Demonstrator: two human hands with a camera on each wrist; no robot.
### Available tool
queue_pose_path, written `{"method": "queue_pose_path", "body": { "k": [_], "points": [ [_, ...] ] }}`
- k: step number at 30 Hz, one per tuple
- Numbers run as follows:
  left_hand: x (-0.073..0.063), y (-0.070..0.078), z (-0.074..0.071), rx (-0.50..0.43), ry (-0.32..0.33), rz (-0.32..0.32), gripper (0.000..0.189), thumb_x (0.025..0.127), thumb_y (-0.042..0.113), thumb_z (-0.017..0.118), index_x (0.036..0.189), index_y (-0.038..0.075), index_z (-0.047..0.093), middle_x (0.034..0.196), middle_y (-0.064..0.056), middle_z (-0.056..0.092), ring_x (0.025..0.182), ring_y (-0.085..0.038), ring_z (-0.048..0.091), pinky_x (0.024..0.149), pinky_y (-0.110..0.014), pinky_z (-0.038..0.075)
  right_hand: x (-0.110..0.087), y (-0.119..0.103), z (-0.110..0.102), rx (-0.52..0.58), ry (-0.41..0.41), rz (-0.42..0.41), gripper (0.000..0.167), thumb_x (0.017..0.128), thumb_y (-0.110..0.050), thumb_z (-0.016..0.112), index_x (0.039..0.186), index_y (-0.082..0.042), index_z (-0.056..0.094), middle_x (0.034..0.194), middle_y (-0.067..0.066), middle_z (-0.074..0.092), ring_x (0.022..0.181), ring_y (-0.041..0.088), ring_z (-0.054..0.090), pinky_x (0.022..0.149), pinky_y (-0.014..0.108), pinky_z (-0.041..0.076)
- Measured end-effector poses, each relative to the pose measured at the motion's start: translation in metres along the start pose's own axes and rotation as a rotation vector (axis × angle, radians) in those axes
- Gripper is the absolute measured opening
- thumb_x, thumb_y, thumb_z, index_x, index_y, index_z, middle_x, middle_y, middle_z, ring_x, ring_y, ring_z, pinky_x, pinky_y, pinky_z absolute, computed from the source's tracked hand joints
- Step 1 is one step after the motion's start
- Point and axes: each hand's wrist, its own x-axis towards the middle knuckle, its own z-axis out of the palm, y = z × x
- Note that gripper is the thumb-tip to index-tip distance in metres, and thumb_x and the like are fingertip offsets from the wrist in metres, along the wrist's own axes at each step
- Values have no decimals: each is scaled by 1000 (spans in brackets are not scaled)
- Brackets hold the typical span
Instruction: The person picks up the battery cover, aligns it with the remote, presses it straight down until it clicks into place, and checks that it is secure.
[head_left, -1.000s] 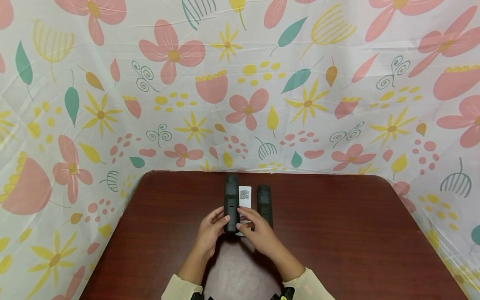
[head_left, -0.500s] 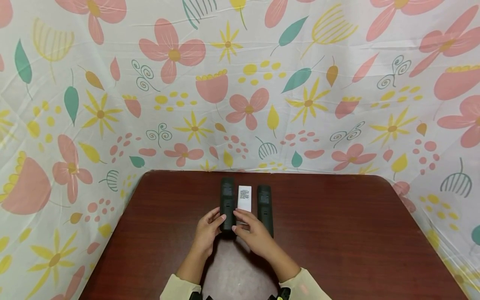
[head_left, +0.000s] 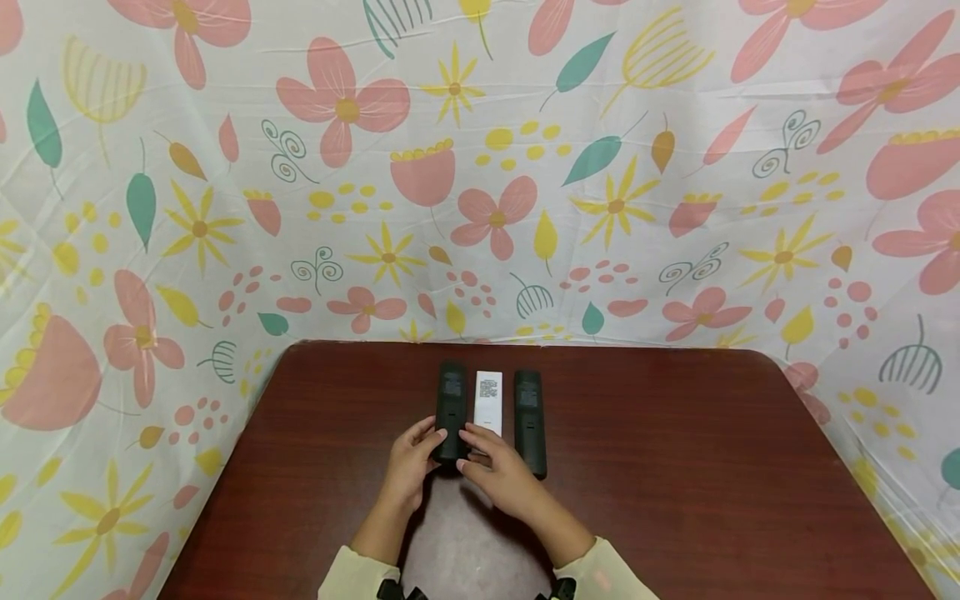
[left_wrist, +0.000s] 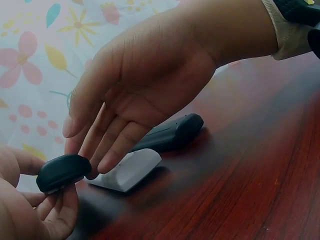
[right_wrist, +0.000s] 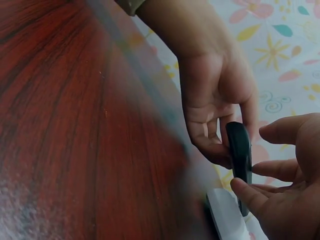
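A black remote control (head_left: 452,400), its back with label facing up, is held near its lower end by my left hand (head_left: 408,467). In the left wrist view, the thumb lies over the remote's end and fingers show beneath it, with this end off the table. My right hand (head_left: 506,475) is at the remote's right side, its fingers fairly straight and the fingertips touching or very near the edge. Just right of it lies a white remote control (head_left: 488,400), back up, its lower part hidden by my right hand. A second black remote control (head_left: 530,421) lies further right.
The remotes are on a dark reddish-brown wooden table (head_left: 675,467). Behind it and at both sides hangs a white cloth (head_left: 495,275) printed with flowers. A pale patch (head_left: 480,542) shows between my forearms.
The held black remote has moved left and down closer to the table, uncovering the white remote. Both hands have shifted slightly left with it.
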Motion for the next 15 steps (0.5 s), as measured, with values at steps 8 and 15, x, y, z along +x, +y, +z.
{"method": "queue_pose_path", "body": {
  "k": [8, 15],
  "points": [
    [3, -2, 0, 20, 22, -22, 53, 99, 20, 62, 146, -1, 49, 142, -25, 56, 104, -15, 68, 82, -27, 56, 0, -1, 3, -29, -28, 28, 58, 103, -28, 59, 153, -4, 42, 165, 16, 28, 135, 41, 53, 105, 48, 50],
    [4, -3, -2, 55, 16, -11, 54, 100, 21, 61, 146, -3, 48, 142, -28, 55, 106, -19, 67, 82, -28, 55, 1, -3, 7, -70, -39, 26, 58, 103, -25, 59, 154, -2, 40, 165, 18, 27, 133, 40, 55, 106, 49, 49]
  ]
}}
